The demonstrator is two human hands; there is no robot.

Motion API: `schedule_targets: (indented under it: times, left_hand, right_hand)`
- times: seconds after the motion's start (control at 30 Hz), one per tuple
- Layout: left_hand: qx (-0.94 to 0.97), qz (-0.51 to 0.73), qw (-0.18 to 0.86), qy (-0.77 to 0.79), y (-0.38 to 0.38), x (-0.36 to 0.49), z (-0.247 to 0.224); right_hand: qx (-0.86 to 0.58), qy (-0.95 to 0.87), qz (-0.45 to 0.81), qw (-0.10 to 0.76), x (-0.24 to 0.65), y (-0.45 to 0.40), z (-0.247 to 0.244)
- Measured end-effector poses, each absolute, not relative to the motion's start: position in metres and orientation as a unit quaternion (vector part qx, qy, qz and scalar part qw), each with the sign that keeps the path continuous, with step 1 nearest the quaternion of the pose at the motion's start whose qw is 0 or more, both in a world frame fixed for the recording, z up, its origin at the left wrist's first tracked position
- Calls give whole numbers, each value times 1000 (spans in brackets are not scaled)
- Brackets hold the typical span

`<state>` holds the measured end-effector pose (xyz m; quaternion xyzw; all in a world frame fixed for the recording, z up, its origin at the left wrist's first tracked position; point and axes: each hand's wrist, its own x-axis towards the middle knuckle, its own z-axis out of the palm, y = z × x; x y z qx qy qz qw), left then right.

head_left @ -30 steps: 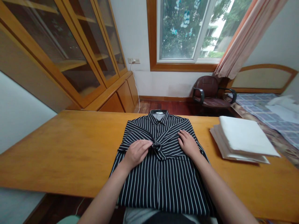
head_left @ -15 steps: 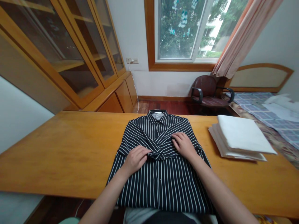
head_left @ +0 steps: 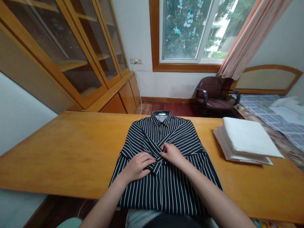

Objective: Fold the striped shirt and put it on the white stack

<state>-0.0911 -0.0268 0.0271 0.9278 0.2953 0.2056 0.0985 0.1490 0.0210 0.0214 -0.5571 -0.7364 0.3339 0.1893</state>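
A black long-sleeved shirt [head_left: 166, 186] with white stripes lies front up, its collar at the far table edge and its sleeves crossed over the chest. My left hand [head_left: 140, 164] rests on the sleeve at the wearer-side left of the crossing, fingers stretched over the cloth beside a cuff, thumb apart from them. Over the middle of the chest, my right hand [head_left: 173, 154] has its fingers bent and thumb drawn in, pinching sleeve fabric where the two sleeves cross. Its fingertips partly cover the cloth they hold.
The shirt lies on a wooden table [head_left: 71, 152]. To its right sits a stack of white folded sheets or packets [head_left: 249, 136]. Beyond the table are an office chair [head_left: 211, 91], a bed [head_left: 266, 107] and a glass-doored cabinet [head_left: 95, 63] on the left.
My right hand has moved left from the right side of the chest to the sleeve crossing, its fingers now bent in. A cuff end shows flatter beside my left hand, which has barely shifted.
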Motion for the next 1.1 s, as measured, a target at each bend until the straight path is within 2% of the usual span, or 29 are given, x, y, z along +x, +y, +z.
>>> schedule_targets:
  times: [0.23,0.4,0.57,0.73,0.93,1.1]
  left_hand:
    - [913,190,41,360,-28,-104,18]
    - [892,208,-19,400,-24,-114,14]
    - [832,219,-57,507,-18,-132,13]
    - [791,220,-43,569,-16,-160,9]
    - [770,215,-55,598,-18,-181,-1]
    - [784,220,-28,580,-18,-182,1]
  right_hand:
    - [-517,-607,496,343,160,31,25]
    - [-519,-499,548,425,174,33,31]
    - [-544,-468,554,422,177,32,20]
    - [-573,-456,543,411,172,33,4]
    - [-581,-510,491,401,167,34,-2]
    - [-578,-575,461,352,168,31,3]
